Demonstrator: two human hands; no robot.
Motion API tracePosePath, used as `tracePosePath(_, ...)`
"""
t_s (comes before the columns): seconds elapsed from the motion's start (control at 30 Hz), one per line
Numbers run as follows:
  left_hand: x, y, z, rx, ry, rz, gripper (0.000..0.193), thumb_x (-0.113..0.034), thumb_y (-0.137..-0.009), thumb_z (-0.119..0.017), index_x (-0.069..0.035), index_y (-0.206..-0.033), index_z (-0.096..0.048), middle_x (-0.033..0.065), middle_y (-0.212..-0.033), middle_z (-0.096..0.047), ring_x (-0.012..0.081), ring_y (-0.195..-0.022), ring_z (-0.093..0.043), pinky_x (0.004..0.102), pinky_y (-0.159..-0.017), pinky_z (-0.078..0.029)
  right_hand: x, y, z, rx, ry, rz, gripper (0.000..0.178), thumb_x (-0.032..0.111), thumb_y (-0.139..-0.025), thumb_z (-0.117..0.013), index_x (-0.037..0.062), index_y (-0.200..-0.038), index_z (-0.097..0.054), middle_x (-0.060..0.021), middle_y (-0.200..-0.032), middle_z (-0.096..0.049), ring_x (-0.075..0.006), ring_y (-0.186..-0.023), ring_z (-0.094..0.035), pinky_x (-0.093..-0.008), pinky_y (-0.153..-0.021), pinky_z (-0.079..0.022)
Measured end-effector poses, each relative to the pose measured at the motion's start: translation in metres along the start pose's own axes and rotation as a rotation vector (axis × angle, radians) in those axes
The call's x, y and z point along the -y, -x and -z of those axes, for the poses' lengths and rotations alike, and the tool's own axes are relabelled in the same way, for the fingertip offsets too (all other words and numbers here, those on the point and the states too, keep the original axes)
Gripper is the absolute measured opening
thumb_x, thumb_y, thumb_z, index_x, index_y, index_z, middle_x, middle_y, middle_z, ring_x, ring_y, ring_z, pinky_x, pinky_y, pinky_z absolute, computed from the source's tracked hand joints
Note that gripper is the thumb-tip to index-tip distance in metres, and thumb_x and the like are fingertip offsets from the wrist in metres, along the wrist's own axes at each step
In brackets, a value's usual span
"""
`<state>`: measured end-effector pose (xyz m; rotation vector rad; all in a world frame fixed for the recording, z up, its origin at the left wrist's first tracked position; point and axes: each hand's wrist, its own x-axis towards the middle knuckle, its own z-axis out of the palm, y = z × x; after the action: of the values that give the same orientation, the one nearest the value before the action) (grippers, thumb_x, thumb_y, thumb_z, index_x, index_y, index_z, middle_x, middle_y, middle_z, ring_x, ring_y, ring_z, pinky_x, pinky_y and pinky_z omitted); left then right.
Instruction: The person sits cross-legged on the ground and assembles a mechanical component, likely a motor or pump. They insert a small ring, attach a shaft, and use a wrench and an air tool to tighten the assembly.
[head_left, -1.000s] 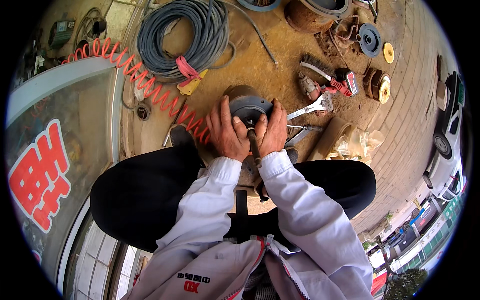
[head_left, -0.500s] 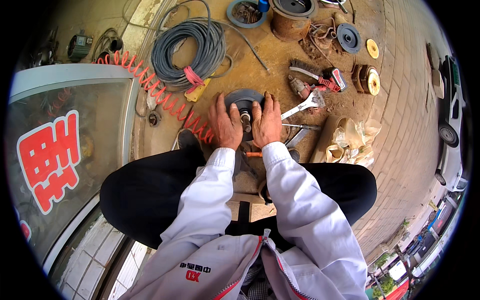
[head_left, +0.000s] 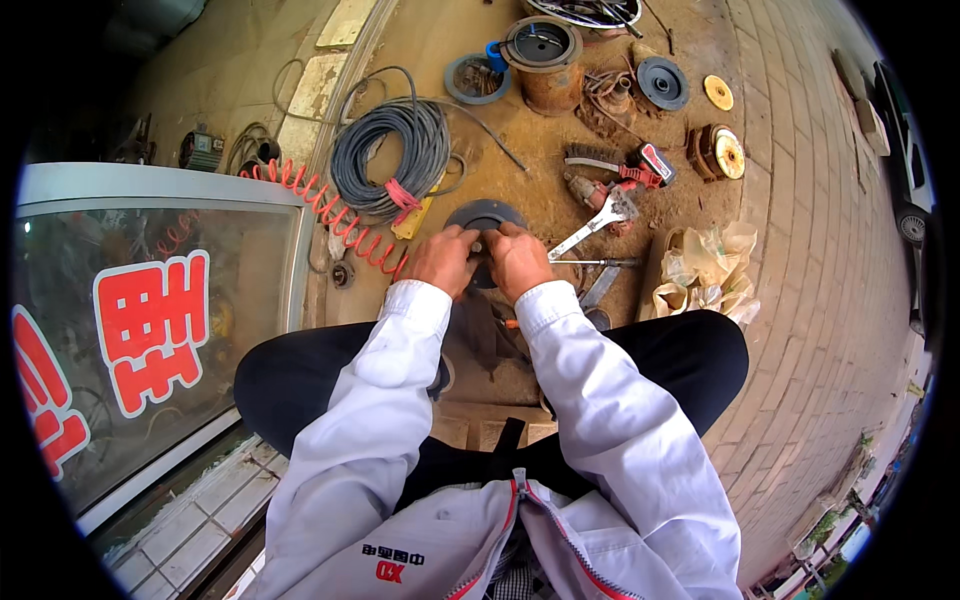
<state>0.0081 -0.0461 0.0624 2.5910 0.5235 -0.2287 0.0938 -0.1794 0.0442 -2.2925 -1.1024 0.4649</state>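
Between my knees sits a dark round metal disc [head_left: 487, 211] with a shaft end [head_left: 477, 247] at its middle. My left hand [head_left: 443, 262] is closed at the left of the shaft, its fingers curled in and its thumb toward the centre. From the other side my right hand [head_left: 519, 262] is closed too, knuckles up. Both sets of fingertips press in near the hub, and what they grip there is hidden. An adjustable wrench [head_left: 592, 226] lies to the right of the disc, above a screwdriver [head_left: 610, 262].
A coil of grey hose [head_left: 390, 155] and a red spiral air hose [head_left: 330, 208] lie at left, beside a glass door [head_left: 160, 400]. Farther right are a wire brush [head_left: 592, 155], a red power tool [head_left: 650, 168] and crumpled plastic [head_left: 706, 268]. Beyond stands a rusty cylinder [head_left: 551, 90].
My hands have gone from lying spread on the disc to curling inward at its hub, covering most of the shaft. The whole view has shifted slightly.
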Motion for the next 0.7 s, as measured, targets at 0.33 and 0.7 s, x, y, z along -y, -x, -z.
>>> tracePosePath(0.33, 0.007, -0.007, -0.002, 0.043, -0.079, -0.095, 0.018, -0.015, -0.082, -0.071, -0.011, -0.099, -0.068, 0.0113, -0.100, -0.067, 0.0336, -0.097, -0.065, 0.0456, -0.082, -0.053, -0.001, -0.008, -0.003, 0.055, 0.076, 0.045, 0.012, 0.007, -0.078, -0.062, 0.0016, -0.086, -0.068, -0.0203, -0.091, -0.068, -0.0375, -0.084, -0.068, -0.0453, -0.075, -0.056)
tracePosePath(0.7, 0.026, -0.025, -0.010, 0.019, -0.196, -0.303, 0.013, -0.020, -0.080, -0.071, -0.007, -0.083, -0.069, 0.0117, -0.086, -0.068, 0.0346, -0.083, -0.067, 0.0454, -0.074, -0.054, -0.010, -0.022, 0.006, 0.187, 0.168, 0.186, 0.011, 0.009, -0.081, -0.061, 0.0041, -0.087, -0.068, -0.0171, -0.090, -0.070, -0.0357, -0.081, -0.070, -0.0437, -0.071, -0.057)
